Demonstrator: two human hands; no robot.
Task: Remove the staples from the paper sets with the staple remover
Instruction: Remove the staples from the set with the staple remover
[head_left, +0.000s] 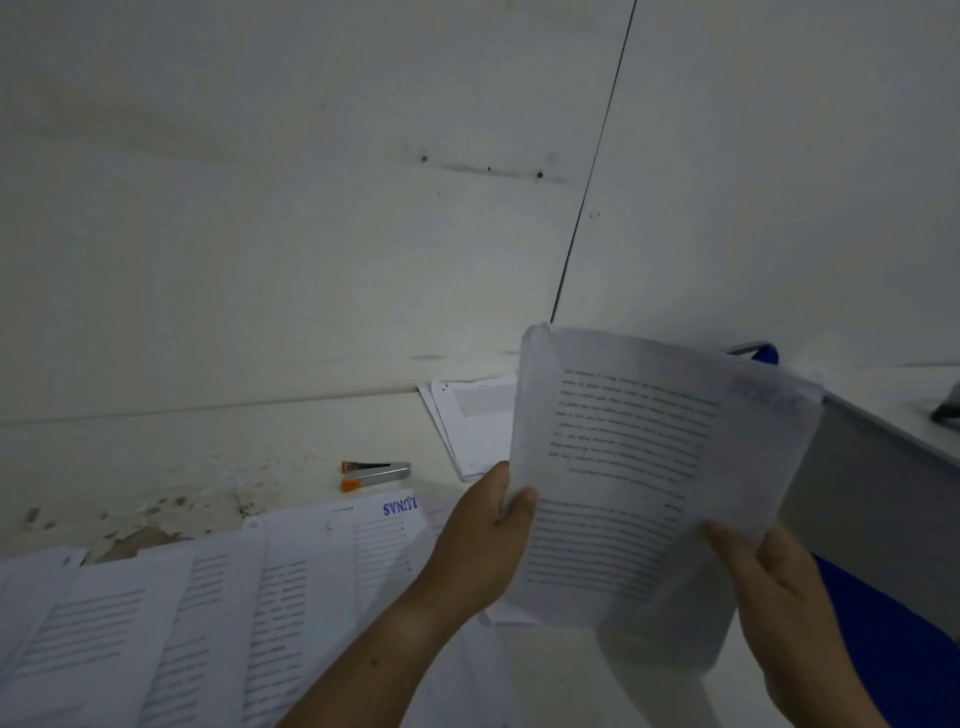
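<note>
I hold a set of printed white sheets (639, 467) up above the table, tilted toward me and blurred at its right edge. My left hand (483, 540) grips its left edge, thumb on the front page. My right hand (779, 587) holds its lower right side, thumb on the page. The staple remover (375, 474), silver with orange tips, lies on the table to the left of the held set, touched by neither hand.
Several printed paper sets (218, 613) lie fanned across the near left of the white table (156, 467). Another stack of paper (475, 426) lies behind the held set by the wall. A grey box edge (883, 483) and a blue object (893, 634) are at right.
</note>
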